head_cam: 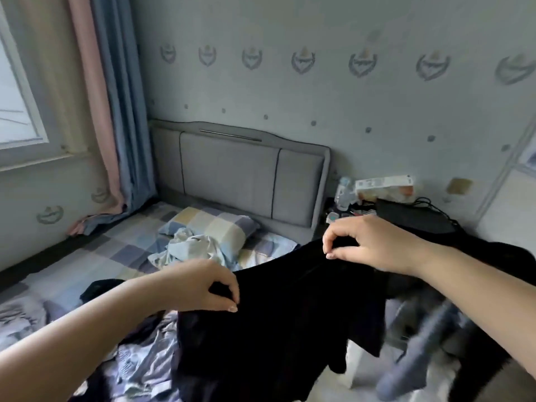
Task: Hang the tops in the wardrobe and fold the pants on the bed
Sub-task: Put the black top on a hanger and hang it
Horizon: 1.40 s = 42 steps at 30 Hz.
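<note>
Left hand (216, 288) and right hand (364, 242) each pinch my black garment's (290, 314) top edge; its length hangs straight down between them.

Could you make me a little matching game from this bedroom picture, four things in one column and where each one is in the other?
Things:
1. black garment
2. pillow
3. water bottle
4. curtain

Places:
A. beside the window, hanging down to the bed's edge
B. pinched up by the left hand and right hand
C. on the bed, below the headboard
D. on the stand right of the headboard

Pairs: 1-B, 2-C, 3-D, 4-A
</note>
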### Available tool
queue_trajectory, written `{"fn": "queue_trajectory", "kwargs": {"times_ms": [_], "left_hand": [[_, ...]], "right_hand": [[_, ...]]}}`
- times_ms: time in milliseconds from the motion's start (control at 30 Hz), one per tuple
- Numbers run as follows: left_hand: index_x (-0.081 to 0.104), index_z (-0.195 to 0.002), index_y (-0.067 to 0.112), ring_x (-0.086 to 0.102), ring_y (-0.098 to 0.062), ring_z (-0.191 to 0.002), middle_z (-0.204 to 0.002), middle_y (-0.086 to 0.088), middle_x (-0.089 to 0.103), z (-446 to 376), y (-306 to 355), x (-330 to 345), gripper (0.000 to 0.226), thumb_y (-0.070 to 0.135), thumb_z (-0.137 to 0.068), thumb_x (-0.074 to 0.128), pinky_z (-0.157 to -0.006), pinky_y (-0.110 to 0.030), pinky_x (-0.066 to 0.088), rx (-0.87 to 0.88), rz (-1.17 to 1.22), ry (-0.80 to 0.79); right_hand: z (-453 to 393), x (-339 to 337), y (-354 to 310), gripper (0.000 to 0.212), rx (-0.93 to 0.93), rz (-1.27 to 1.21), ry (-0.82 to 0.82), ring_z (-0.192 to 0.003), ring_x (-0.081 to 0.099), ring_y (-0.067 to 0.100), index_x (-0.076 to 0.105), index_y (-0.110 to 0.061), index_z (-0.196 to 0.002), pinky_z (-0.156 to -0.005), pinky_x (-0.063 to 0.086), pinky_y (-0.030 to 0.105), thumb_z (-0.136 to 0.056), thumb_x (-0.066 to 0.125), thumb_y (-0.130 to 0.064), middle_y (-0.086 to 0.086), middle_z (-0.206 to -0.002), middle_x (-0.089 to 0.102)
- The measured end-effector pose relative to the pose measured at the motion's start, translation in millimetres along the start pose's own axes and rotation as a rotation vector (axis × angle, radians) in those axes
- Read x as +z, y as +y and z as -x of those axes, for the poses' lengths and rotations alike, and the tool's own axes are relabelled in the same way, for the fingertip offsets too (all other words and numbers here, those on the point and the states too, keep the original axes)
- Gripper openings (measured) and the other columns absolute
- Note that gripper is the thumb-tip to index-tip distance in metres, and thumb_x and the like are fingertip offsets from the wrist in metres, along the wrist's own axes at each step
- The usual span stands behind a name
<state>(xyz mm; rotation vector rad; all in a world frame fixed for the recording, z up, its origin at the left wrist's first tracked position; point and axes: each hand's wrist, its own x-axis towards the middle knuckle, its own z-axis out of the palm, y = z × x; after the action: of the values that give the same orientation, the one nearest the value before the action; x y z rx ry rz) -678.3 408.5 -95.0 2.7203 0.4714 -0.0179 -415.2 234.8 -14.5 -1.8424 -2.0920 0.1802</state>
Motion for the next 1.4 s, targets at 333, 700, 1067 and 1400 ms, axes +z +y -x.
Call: {"fn": "queue_trajectory", "kwargs": {"times_ms": [333, 700, 1067, 1400], "left_hand": [[0.068, -0.084, 0.032, 0.051, 0.007, -0.078, -0.084, 0.022, 0.051, -216.0, 134.6, 14.9, 0.040, 0.068, -0.070, 0.058, -0.065, -0.004, 0.036, 0.263, 0.006, 0.155], [0.066, -0.076, 0.045, 0.055, 0.003, -0.061, -0.073, 0.018, 0.065, -413.6, 321.9, 37.6, 0.010, 0.046, -0.066, 0.068, -0.060, -0.007, 0.041, 0.628, 0.466, 0.226], [0.078, -0.080, 0.024, 0.066, -0.006, -0.068, -0.077, 0.002, 0.073, -590.8, 488.9, 61.1, 0.029, 0.005, -0.086, 0.057, -0.063, -0.014, 0.052, 0.895, 1.085, -0.178], [0.075, -0.071, 0.011, 0.068, -0.010, -0.061, -0.069, -0.007, 0.070, -663.1, 626.5, 58.5, 0.027, 0.019, -0.081, 0.051, -0.058, -0.020, 0.056, 0.954, 1.565, -0.626]], "right_hand": [[184.7, -129.7, 157.7, 0.017, 0.364, 0.008, 0.273, -0.092, 0.056, -0.016, 0.068, -0.044, -0.081, -0.078, 0.034, -0.002, -0.081, 0.071, -0.028, -0.031, -0.091, 0.066], [365.6, -198.2, 227.6, 0.008, 0.763, 0.082, 0.300, -0.074, 0.060, -0.006, 0.066, -0.043, -0.071, -0.069, 0.042, 0.007, -0.067, 0.073, -0.046, -0.022, -0.079, 0.067], [453.2, -268.8, 258.9, 0.025, 1.208, 0.391, 0.350, -0.082, 0.056, -0.007, 0.059, -0.051, -0.084, -0.069, 0.045, 0.015, -0.064, 0.064, -0.064, -0.031, -0.091, 0.060], [490.5, -325.1, 280.4, 0.016, 1.580, 0.496, 0.377, -0.089, 0.061, 0.004, 0.060, -0.042, -0.082, -0.081, 0.048, 0.023, -0.075, 0.072, -0.050, -0.013, -0.097, 0.066]]}}
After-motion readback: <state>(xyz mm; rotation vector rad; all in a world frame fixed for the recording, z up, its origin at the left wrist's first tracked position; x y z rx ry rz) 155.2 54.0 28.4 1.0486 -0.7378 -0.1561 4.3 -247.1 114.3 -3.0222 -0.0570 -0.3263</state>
